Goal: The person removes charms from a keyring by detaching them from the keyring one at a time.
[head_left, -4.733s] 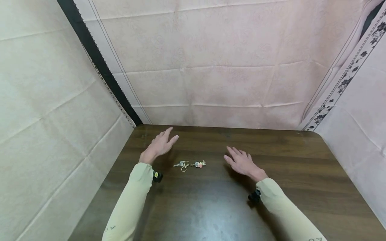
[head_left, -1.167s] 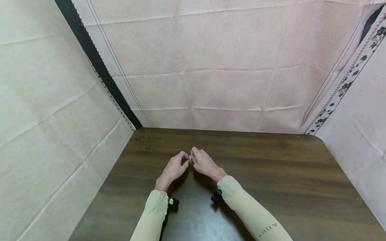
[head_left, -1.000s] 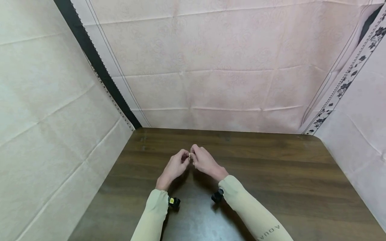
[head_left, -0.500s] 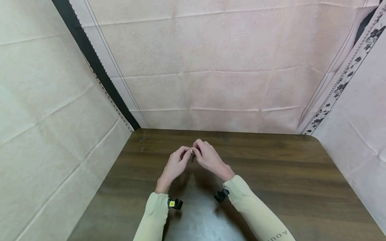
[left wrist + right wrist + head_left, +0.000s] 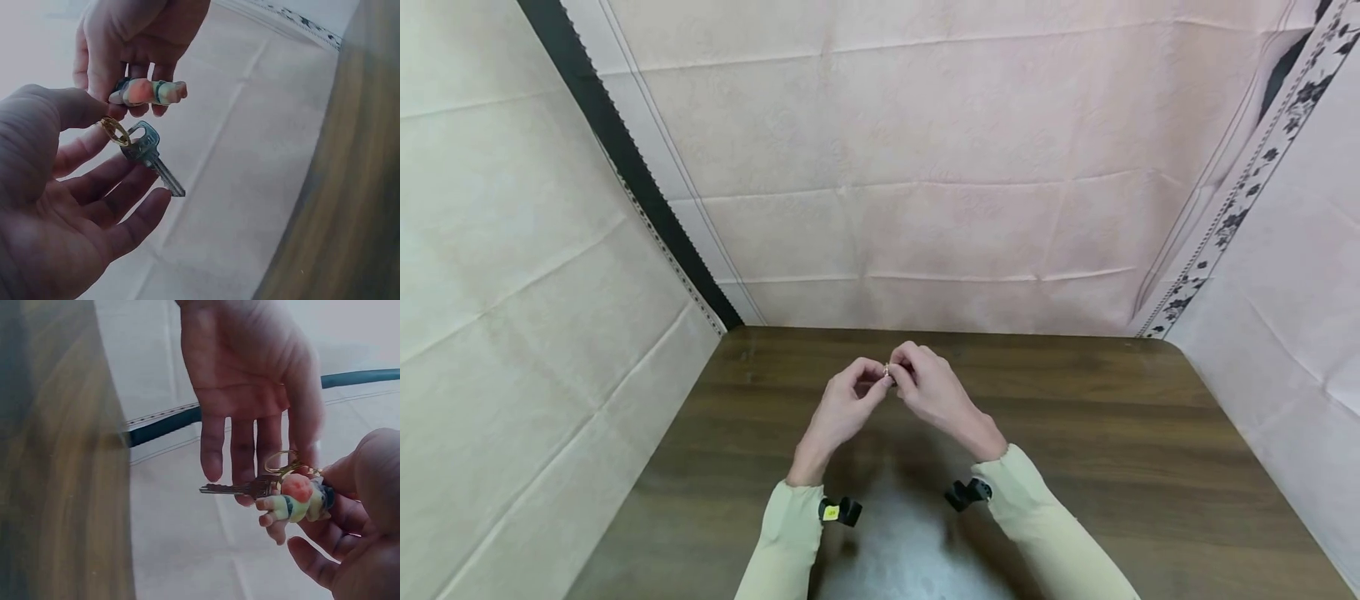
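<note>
Hands (image 5: 891, 392) pinching keyring (image 5: 114, 131) above table (image 5: 1112, 433)

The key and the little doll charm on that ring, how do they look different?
The key is flat grey metal; the doll charm is plump, pale with pink and green. The key dangles free below the gold ring, while the charm sits in the right hand fingers' grip. The left hand pinches the ring. Both hang from that ring, above the table.

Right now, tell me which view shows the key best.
The left wrist view: the key hangs whole from the gold ring. The right wrist view shows it partly behind the left hand. In the head view the key itself cannot be made out.
</note>
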`<action>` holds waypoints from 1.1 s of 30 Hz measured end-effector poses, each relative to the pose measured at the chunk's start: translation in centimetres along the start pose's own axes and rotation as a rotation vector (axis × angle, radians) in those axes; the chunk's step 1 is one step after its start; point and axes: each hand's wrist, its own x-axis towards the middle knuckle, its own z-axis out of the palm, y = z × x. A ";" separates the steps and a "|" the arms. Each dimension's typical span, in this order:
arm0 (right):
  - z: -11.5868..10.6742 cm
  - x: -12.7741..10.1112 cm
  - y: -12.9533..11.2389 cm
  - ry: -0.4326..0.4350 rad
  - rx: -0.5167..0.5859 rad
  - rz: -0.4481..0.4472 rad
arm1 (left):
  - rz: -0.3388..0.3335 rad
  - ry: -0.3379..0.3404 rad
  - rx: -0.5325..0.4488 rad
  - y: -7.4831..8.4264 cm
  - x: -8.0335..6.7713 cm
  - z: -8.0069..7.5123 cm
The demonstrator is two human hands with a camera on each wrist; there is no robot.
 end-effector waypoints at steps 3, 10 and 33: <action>-0.9 -0.7 -0.3 0.019 0.063 0.004 | 0.035 -0.024 -0.019 0.9 -0.1 0.3; -2.4 -2.2 -0.4 0.047 0.181 -0.025 | 0.130 -0.021 -0.026 1.5 0.1 1.4; -5.2 -6.2 -0.8 0.204 0.233 -0.184 | 0.440 -0.073 -0.004 2.2 -0.2 3.7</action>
